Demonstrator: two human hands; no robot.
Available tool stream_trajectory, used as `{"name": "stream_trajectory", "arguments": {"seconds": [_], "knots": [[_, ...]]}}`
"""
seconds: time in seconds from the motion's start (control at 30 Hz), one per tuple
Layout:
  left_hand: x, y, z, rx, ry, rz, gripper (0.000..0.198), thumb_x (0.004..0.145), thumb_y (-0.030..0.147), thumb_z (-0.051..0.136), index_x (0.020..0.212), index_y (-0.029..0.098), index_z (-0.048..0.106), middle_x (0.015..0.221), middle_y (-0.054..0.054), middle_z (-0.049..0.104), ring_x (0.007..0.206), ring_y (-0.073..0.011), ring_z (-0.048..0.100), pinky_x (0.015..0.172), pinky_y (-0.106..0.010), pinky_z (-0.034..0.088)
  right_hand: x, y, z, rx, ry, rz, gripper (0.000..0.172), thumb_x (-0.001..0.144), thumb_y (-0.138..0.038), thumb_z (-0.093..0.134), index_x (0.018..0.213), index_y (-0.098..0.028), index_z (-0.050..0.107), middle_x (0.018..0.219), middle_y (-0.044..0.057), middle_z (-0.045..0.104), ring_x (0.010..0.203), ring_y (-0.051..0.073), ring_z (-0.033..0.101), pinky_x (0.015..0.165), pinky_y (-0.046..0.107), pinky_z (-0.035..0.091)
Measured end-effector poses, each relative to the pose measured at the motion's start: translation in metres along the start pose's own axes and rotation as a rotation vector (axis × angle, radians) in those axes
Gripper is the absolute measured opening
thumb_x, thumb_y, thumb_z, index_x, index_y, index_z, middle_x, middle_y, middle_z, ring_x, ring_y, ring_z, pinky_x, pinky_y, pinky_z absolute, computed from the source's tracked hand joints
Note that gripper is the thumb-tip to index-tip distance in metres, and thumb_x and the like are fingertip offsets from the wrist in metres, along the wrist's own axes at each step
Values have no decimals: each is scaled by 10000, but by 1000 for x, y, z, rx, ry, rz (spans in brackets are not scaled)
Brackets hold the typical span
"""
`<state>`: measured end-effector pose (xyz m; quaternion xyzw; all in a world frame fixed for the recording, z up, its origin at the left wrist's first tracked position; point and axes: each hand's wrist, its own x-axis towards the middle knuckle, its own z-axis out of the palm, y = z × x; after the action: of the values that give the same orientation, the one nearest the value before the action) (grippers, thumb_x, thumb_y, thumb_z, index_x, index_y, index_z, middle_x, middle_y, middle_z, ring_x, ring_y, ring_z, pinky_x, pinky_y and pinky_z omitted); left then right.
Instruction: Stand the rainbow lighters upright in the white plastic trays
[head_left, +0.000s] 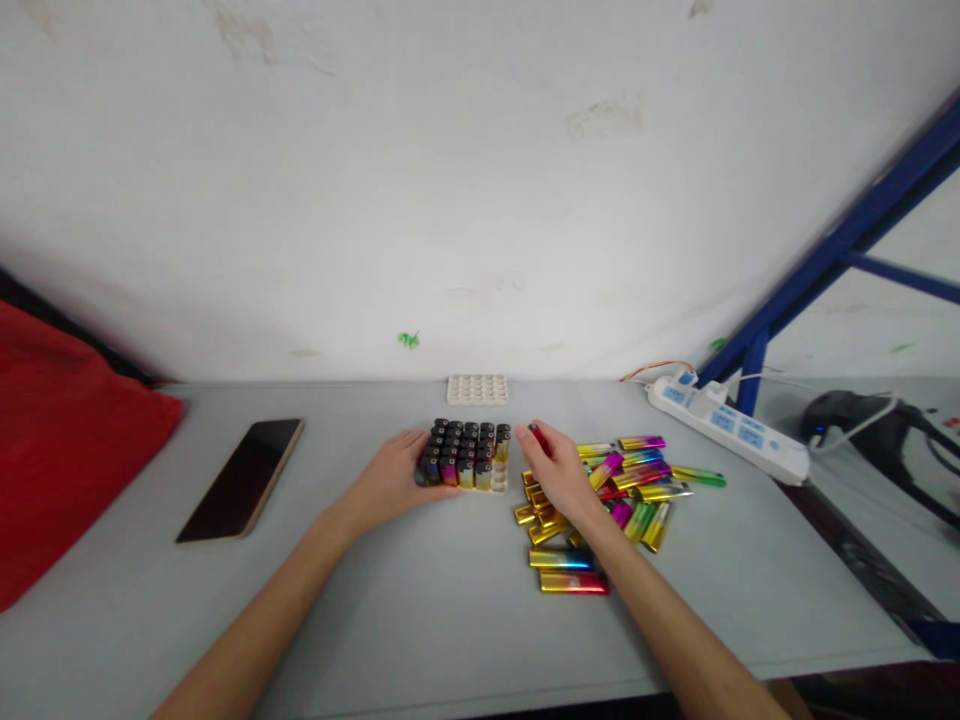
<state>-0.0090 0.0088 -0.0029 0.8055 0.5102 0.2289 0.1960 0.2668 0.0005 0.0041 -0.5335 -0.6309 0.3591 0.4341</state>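
Note:
A small tray (499, 483) in the middle of the grey table holds several upright lighters (465, 450) with black tops, nearly filling it. My left hand (394, 478) rests against the tray's left side, fingers curled on it. My right hand (553, 470) hovers just right of the tray and pinches one red lighter (538, 436) between its fingertips. Under and to the right of that hand lies a loose pile of shiny gold, pink and green lighters (630, 480).
An empty white tray (478, 389) sits by the wall behind the filled one. A dark phone (244, 476) lies at left, beside red cloth (60, 440). A white power strip (727, 425) and blue frame (832, 250) stand at right.

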Motion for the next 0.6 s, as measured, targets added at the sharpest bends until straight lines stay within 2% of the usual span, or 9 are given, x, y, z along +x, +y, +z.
{"name": "stream_trajectory", "arguments": {"seconds": [0.13, 0.23, 0.3, 0.43, 0.6], "knots": [[0, -1, 0, 17, -39, 9, 696, 747, 657, 857, 1275, 223, 725, 1322, -141, 758, 1242, -384, 684, 1132, -505, 511, -2, -8, -6, -83, -103, -127, 394, 1086, -571, 427, 846, -264, 489, 701, -28, 557, 649, 177, 525, 633, 289, 411], [-1, -2, 1, 27, -40, -2, 709, 749, 672, 852, 1280, 220, 722, 1315, -148, 757, 1238, -392, 683, 1126, -518, 512, -2, -14, -13, -248, -110, -301, 414, 1110, -528, 426, 811, -253, 505, 842, 35, 628, 801, 209, 598, 762, 321, 463], [-1, -2, 1, 34, -29, -1, 706, 747, 657, 859, 1281, 216, 722, 1301, -147, 759, 1225, -390, 687, 1123, -519, 511, -2, -14, -17, -342, -99, -357, 453, 1113, -526, 442, 757, -250, 489, 826, 42, 617, 799, 215, 594, 770, 328, 456], [-1, -2, 1, 14, -32, 21, 672, 748, 640, 868, 1257, 222, 733, 1271, -127, 766, 1192, -372, 696, 1097, -493, 525, 0, -9, -21, -374, -158, -290, 462, 1127, -512, 449, 746, -252, 474, 673, -9, 593, 629, 178, 558, 657, 299, 396], [-1, -3, 1, 46, -33, 17, 690, 769, 660, 850, 1270, 204, 718, 1281, -140, 760, 1207, -371, 689, 1110, -492, 515, -1, -10, -21, -494, -307, -253, 331, 1124, -397, 539, 847, -226, 599, 748, 16, 706, 670, 186, 645, 663, 286, 380]]}}
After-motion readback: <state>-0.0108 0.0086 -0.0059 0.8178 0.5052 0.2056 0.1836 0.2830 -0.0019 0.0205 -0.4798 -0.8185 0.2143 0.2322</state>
